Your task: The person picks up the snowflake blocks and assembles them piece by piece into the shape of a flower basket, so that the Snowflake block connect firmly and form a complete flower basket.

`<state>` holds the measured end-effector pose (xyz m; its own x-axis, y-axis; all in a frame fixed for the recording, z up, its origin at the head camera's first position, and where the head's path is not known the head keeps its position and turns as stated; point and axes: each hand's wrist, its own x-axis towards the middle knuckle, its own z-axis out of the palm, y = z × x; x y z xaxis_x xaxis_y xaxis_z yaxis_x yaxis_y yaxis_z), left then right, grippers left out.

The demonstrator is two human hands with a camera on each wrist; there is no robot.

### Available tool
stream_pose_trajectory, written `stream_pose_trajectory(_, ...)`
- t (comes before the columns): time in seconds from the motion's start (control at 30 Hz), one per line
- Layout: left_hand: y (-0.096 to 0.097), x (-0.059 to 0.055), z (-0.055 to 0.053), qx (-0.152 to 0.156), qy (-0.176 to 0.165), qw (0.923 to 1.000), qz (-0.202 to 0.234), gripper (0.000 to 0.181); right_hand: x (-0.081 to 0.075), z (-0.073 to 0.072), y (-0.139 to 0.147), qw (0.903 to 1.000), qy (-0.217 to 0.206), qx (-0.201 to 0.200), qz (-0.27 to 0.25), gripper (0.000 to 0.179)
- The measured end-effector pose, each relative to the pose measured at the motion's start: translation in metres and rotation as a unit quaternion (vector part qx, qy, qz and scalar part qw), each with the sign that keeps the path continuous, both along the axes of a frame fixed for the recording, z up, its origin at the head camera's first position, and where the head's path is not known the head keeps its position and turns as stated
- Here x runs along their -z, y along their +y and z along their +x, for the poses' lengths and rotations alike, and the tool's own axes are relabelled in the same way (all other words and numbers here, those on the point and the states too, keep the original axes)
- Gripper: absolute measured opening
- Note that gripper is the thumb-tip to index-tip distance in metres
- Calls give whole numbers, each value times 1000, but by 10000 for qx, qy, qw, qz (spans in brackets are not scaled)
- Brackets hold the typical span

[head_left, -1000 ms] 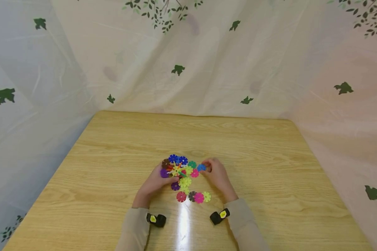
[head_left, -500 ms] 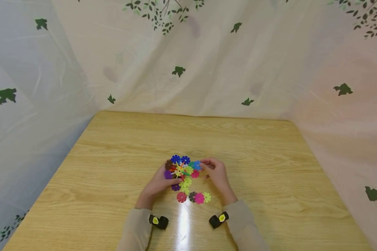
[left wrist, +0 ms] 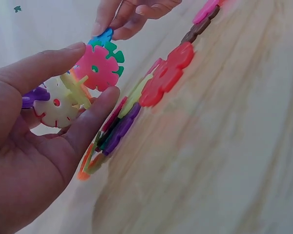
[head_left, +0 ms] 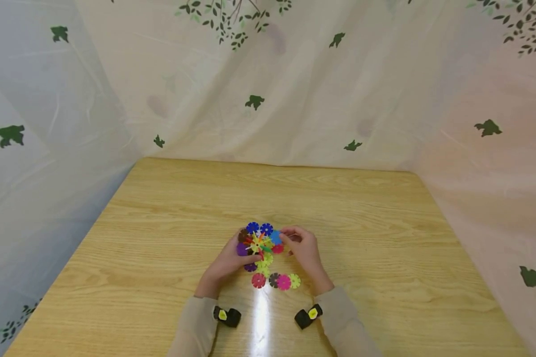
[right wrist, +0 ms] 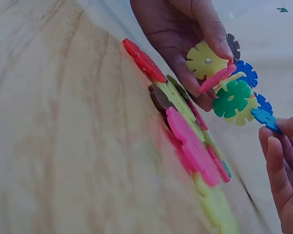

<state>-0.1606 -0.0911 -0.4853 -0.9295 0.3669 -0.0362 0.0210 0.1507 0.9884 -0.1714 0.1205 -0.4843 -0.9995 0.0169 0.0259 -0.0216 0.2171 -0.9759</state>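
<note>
Two beige fabric sleeves (head_left: 194, 317) carrying black wrist cameras (head_left: 233, 318) are nearest. Beyond them, flat on the light wood-grain desk (head_left: 384, 258), lie a red notched plastic disc (head_left: 258, 280) and, to its right, dark brown (head_left: 274, 279), bright pink (head_left: 284, 282) and yellow discs (head_left: 295, 280) overlapping in a row.

Farther on, the left grip (head_left: 227, 258), a bare hand, is curled about a multicoloured cluster of interlocked notched plastic discs (head_left: 257, 244), thumb opposite fingers, and holds it raised from the desk. The right grip (head_left: 305, 248) is closed to a narrow pinch on a light blue notched disc (right wrist: 263, 118), at the cluster's right side, close by a green notched disc (right wrist: 232, 99). Whether any slot is engaged cannot be told.

The step in hand is judged to be fitting the light blue disc. Recommended: pinch only its outer edge, so the leading slot stays uncovered; set it crosswise to the receiving disc, notch facing notch; press straight in, without twisting. The left grip should brace close to the joint, firmly but without squeezing, since neighbouring joints may work loose. Keep clearance above the discs below.

Farthest stands a pale curtain (head_left: 303, 119) printed with green motifs.
</note>
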Motion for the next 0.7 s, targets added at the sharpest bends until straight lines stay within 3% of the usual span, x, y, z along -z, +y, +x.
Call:
stream_pose_trajectory(0.3, 2, 3, 1, 104, 91, 9998, -130, 75, 2, 1, 0, 9997, -82, -191, 93, 10)
stream_pose_trajectory(0.7, 0, 3, 1, 261, 149, 9992, -254, 72, 1, -2, 3, 9976, -468, -481, -165, 12)
